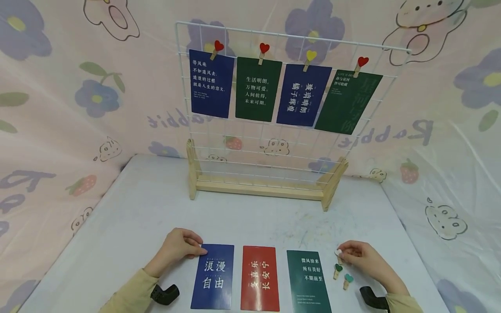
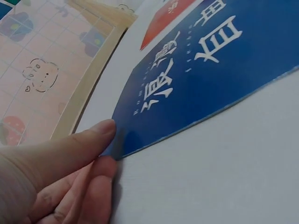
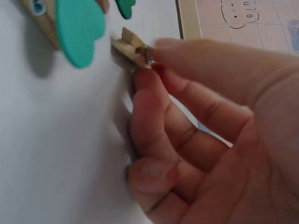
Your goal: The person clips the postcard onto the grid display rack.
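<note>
My left hand [image 1: 178,247] pinches the upper left corner of a blue card [image 1: 212,298] lying on the table; in the left wrist view the thumb is on top and the fingers are at its edge. Between the thumb and fingers of my right hand [image 1: 364,261] is a small wooden clothespin [image 3: 128,48], its far end hidden by the fingers. Close to that hand lie two more clothespins, one with a dark green heart [image 1: 338,268] and one with a teal heart [image 1: 348,278]. A red card [image 1: 259,300] and a green card [image 1: 309,287] lie right of the blue one.
Behind the cards stands a white wire grid [image 1: 250,150] on a wooden base [image 1: 258,189]. Several cards hang along its upper part under heart clothespins, among them a blue card [image 1: 211,98] and a green card [image 1: 258,111]. Patterned cloth [image 1: 58,130] surrounds the white table [image 1: 156,195].
</note>
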The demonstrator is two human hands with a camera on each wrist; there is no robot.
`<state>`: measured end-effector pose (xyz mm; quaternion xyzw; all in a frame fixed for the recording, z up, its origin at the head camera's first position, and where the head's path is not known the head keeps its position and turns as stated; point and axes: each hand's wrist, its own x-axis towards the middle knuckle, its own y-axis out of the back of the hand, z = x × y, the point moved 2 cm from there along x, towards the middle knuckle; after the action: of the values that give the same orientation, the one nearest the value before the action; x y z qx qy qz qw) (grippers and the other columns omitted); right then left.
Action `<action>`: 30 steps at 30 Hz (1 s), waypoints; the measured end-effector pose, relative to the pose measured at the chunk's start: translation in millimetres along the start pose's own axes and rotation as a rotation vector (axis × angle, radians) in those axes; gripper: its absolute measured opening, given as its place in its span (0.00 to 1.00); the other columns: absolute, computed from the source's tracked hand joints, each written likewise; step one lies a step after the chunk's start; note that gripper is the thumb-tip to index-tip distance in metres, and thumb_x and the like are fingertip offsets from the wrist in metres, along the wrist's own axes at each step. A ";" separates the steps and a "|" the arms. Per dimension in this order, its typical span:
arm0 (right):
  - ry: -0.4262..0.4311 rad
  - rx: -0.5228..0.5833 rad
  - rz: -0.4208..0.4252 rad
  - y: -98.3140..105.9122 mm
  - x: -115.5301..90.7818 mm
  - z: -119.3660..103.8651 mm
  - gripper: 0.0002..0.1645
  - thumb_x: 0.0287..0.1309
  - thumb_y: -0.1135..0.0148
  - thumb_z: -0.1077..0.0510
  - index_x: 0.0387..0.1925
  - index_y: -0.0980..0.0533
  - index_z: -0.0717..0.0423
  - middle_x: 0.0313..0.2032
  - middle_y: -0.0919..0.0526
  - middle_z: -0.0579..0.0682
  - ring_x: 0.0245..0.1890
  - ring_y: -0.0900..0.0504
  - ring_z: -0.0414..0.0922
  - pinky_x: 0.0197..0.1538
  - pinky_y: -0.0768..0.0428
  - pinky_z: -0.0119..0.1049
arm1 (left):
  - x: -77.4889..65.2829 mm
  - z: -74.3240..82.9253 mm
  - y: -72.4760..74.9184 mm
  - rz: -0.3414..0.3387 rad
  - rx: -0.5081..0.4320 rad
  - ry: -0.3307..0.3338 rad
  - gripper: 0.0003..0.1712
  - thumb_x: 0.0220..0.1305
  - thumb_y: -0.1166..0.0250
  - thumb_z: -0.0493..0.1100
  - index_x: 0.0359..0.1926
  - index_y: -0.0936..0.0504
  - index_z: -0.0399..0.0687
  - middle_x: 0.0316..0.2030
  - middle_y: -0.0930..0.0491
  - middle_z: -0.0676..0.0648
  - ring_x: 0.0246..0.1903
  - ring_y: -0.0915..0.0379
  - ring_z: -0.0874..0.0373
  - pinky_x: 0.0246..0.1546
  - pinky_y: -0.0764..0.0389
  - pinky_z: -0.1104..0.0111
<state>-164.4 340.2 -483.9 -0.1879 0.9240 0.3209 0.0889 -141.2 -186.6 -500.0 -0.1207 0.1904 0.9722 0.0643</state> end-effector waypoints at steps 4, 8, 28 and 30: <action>-0.004 -0.047 0.025 -2.0 2.0 -3.9 0.14 0.61 0.37 0.56 0.42 0.22 0.65 0.32 0.20 0.51 0.28 0.25 0.41 0.32 0.22 0.31 | -0.9 0.1 -1.1 0.027 0.040 -0.027 0.18 0.38 0.19 0.37 0.30 0.17 0.35 0.20 0.20 0.48 0.18 0.24 0.57 0.20 0.19 0.67; -0.014 -0.077 0.042 -3.5 4.3 -6.4 0.12 0.61 0.36 0.57 0.40 0.22 0.64 0.31 0.20 0.50 0.28 0.26 0.42 0.31 0.23 0.31 | -2.7 2.7 -1.5 0.028 0.035 -0.042 0.17 0.38 0.20 0.35 0.29 0.17 0.35 0.19 0.21 0.48 0.18 0.24 0.57 0.19 0.19 0.67; 0.024 0.024 -0.013 3.4 4.9 -8.1 0.14 0.63 0.39 0.58 0.43 0.23 0.68 0.33 0.19 0.54 0.29 0.22 0.44 0.31 0.22 0.34 | -0.3 5.6 20.8 -0.065 -0.054 -0.116 0.17 0.49 0.26 0.34 0.35 0.24 0.29 0.24 0.19 0.45 0.24 0.24 0.57 0.25 0.21 0.69; 0.046 0.025 -0.012 5.2 6.6 -11.6 0.14 0.64 0.40 0.59 0.43 0.23 0.68 0.33 0.19 0.55 0.29 0.22 0.44 0.31 0.22 0.34 | 0.5 6.5 22.5 -0.087 -0.081 -0.094 0.17 0.51 0.27 0.34 0.37 0.25 0.29 0.24 0.19 0.45 0.24 0.24 0.56 0.25 0.20 0.68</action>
<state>-173.0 334.8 -473.9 -0.1997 0.9286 0.3044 0.0720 -146.9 -204.8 -486.3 -0.0857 0.1421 0.9799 0.1105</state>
